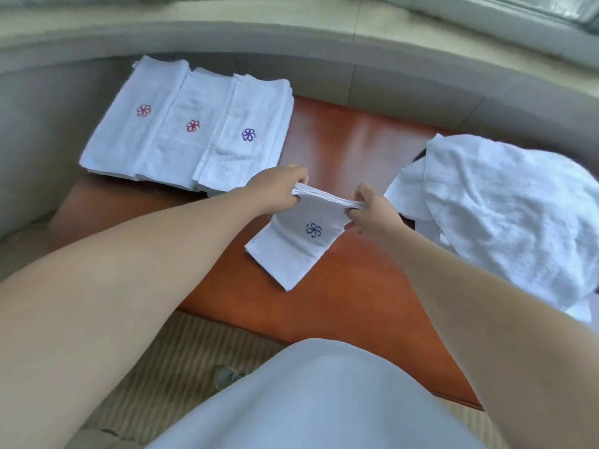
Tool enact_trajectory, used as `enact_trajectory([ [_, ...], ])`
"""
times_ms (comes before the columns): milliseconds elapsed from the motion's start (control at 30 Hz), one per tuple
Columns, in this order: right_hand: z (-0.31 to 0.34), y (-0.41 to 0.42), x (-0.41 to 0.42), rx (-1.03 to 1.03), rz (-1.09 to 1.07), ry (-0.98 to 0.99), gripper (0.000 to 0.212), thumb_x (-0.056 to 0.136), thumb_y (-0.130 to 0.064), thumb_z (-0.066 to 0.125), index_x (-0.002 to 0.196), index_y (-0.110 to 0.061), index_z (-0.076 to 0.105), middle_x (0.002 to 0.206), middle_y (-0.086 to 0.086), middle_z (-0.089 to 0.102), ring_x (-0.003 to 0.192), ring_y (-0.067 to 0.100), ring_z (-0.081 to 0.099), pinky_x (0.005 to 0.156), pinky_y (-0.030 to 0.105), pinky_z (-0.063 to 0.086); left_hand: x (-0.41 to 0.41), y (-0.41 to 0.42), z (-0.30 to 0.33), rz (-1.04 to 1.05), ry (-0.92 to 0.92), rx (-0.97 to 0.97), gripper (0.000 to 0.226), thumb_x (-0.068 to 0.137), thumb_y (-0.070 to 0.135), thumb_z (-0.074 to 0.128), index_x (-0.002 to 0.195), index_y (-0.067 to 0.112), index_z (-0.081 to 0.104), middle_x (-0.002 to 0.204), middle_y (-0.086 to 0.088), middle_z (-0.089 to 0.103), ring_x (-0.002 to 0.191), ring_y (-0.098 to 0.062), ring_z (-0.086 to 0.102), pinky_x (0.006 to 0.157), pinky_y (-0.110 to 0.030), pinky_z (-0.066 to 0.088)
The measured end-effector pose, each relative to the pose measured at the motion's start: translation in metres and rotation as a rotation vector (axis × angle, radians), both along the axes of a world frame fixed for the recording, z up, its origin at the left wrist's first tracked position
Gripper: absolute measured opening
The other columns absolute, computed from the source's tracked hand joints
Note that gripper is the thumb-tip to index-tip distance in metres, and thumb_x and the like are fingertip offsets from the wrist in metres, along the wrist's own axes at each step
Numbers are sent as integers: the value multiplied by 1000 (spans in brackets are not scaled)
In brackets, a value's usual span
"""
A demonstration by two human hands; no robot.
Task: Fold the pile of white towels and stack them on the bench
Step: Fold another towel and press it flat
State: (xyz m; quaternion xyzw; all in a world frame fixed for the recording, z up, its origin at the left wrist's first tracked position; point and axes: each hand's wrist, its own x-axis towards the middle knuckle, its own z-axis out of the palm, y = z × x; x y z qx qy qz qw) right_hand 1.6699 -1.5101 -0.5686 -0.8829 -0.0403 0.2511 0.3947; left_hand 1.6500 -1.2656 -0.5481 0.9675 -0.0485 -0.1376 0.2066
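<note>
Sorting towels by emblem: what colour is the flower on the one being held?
Blue, on the folded towel held by both hands; head view.

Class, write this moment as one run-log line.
stage: folding | left hand: grips towel | right hand: grips towel | folded stacks: bench left | pile: right

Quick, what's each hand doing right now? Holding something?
Left hand: closed, pinching the left end of the folded white towel with the blue flower mark.
Right hand: closed, pinching the right end of the same towel.
</note>
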Motion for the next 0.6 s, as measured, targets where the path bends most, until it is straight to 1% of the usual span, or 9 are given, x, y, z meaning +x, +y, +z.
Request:
enact_trajectory([
  [67, 24, 34, -18, 47, 9, -34, 22, 89, -9, 52, 88, -30, 45, 89, 0, 69, 64, 14, 76, 62, 43, 61, -28, 36, 22, 42, -43, -34, 21, 86, 18, 63, 92, 31, 48, 98, 11, 52, 87, -18, 54, 68, -34, 42],
  [167, 60, 82, -46, 115, 35, -72, 23, 89, -3, 49, 91, -25, 48, 101, 9, 68, 67, 20, 77, 66, 47, 64, -70, 86, 52, 102, -112, -81, 21, 87, 18, 64, 91, 31, 48, 92, 13, 51, 82, -12, 52, 60, -27, 33],
  [200, 72, 98, -54, 125, 47, -93, 23, 90, -2, 48, 92, -25, 49, 102, 11, 68, 68, 21, 77, 67, 48, 64, -84, 101, 63, 125, -132, -92, 22, 87, 18, 64, 91, 32, 48, 91, 15, 51, 79, -10, 51, 58, -26, 31],
  [267, 94, 131, -70, 134, 67, -143, 23, 90, -2, 47, 93, -24, 51, 99, 10, 70, 67, 21, 77, 71, 50, 64, -109, 131, 82, 163, -166, -99, 20, 89, 18, 64, 92, 30, 48, 89, 15, 51, 78, -10, 51, 57, -27, 32],
  [367, 120, 175, -89, 134, 92, -206, 22, 85, -5, 46, 91, -25, 53, 88, 5, 73, 66, 20, 77, 76, 54, 63, -139, 172, 106, 214, -204, -92, 18, 88, 17, 62, 93, 28, 49, 91, 9, 56, 80, -19, 57, 59, -31, 40],
  [433, 134, 202, -100, 134, 118, -223, 23, 84, -6, 47, 90, -28, 53, 83, 5, 74, 67, 23, 77, 79, 56, 62, -155, 196, 117, 260, -250, -83, 15, 88, 19, 63, 94, 26, 51, 91, 11, 58, 82, -19, 57, 59, -30, 38],
  [533, 149, 238, -110, 163, 142, -236, 24, 86, -6, 47, 91, -28, 53, 85, 4, 74, 68, 22, 77, 81, 57, 61, -170, 228, 132, 336, -322, -53, 10, 90, 20, 61, 96, 27, 55, 85, 16, 55, 85, -16, 55, 57, -28, 32],
  [600, 160, 259, -111, 185, 148, -248, 24, 87, -5, 45, 92, -28, 52, 90, 7, 73, 69, 21, 77, 79, 53, 63, -173, 248, 143, 378, -356, -22, 10, 91, 21, 59, 96, 29, 56, 88, 16, 54, 93, -18, 54, 60, -31, 35],
])
